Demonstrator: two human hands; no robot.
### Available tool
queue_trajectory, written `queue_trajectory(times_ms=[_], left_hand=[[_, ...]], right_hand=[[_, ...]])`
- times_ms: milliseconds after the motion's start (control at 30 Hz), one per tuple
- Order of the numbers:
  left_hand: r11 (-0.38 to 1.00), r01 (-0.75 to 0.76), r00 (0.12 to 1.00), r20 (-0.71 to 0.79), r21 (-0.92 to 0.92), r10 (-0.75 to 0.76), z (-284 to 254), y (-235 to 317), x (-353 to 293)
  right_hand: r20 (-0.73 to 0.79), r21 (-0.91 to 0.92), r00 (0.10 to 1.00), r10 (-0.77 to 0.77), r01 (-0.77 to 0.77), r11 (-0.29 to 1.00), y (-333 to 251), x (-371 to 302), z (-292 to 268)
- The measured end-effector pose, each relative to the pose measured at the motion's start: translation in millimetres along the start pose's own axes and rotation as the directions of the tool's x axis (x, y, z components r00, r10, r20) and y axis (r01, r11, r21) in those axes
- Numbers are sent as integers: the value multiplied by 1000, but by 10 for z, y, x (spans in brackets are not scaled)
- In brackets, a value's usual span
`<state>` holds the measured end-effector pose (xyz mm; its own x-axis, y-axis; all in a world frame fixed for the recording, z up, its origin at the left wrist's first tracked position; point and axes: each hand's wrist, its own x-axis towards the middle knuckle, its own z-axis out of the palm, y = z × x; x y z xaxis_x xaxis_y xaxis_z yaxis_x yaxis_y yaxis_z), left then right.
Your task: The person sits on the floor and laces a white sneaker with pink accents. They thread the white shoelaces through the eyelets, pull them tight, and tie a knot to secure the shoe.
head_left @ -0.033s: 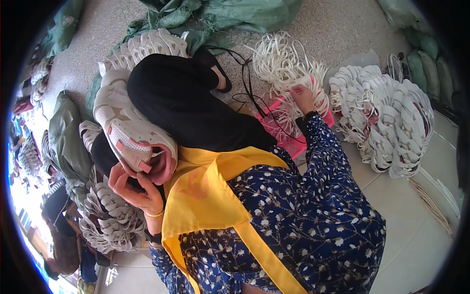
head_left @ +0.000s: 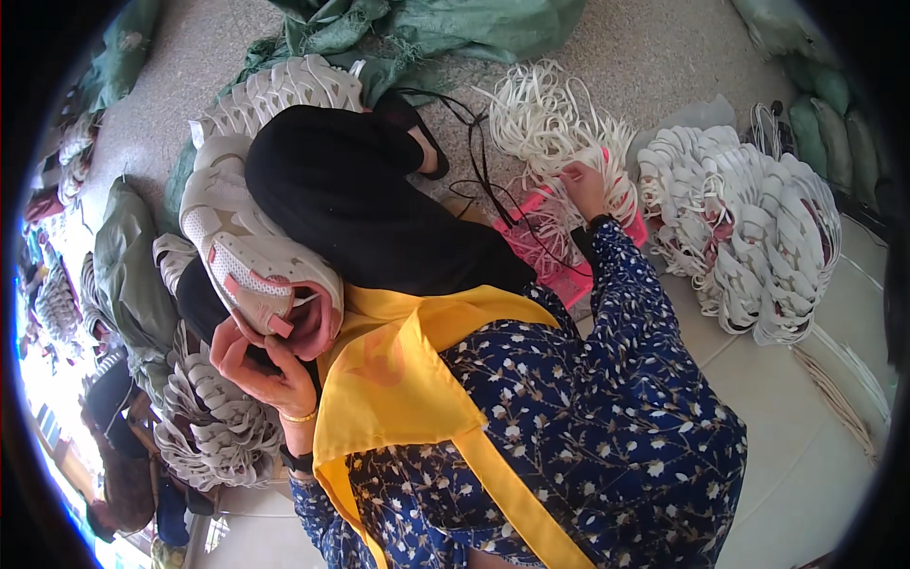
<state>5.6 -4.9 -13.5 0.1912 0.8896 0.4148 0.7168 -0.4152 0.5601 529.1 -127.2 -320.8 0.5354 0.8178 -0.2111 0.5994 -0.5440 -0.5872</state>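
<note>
My left hand [head_left: 273, 381] curled, thumb and finger pinching edge of white shoe [head_left: 237, 204]. Shoe lies against my black-clothed leg [head_left: 379, 209]. My right hand [head_left: 587, 192], fingers bent, among white laces [head_left: 536, 114] at pink basket [head_left: 573, 287]; can't tell if gripping any.

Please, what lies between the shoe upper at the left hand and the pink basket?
In the head view, the person's black-clothed leg lies between the shoe upper and the pink basket.

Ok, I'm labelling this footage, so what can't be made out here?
Head view:
Right hand: fingertips lost among white laces; grip unclear.
Shoe: underside turned away from the camera.
Pink basket: bottom covered by laces and sleeve.
Green sack: cut off by the top edge.
Far-left bundles: blurred by glare.
</note>
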Motion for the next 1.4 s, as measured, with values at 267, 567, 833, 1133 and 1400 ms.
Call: queue_trajectory(times_ms=[267, 567, 833, 1133, 1400], left_hand=[[998, 58, 998, 27, -19, -57, 16, 29, -50], [998, 68, 998, 13, 8, -68, 34, -7, -37], [992, 123, 992, -14, -13, -123, -16, -18, -29], [978, 107, 987, 139, -178, -83, -156, -80, 238], [903, 49, 977, 210, -426, 46, -81, 111, 722]], right_hand=[[204, -395, 912, -356, 409, 823, -3, 372, 168], [312, -264, 857, -411, 494, 829, 22, 581, 83], [449, 395, 894, 17, -216, 893, -1165, 212, -662], [230, 727, 946, -227, -12, 687, -3100, 126, -1609], [218, 766, 705, -674, 305, 566, -4463, -597, -982]])
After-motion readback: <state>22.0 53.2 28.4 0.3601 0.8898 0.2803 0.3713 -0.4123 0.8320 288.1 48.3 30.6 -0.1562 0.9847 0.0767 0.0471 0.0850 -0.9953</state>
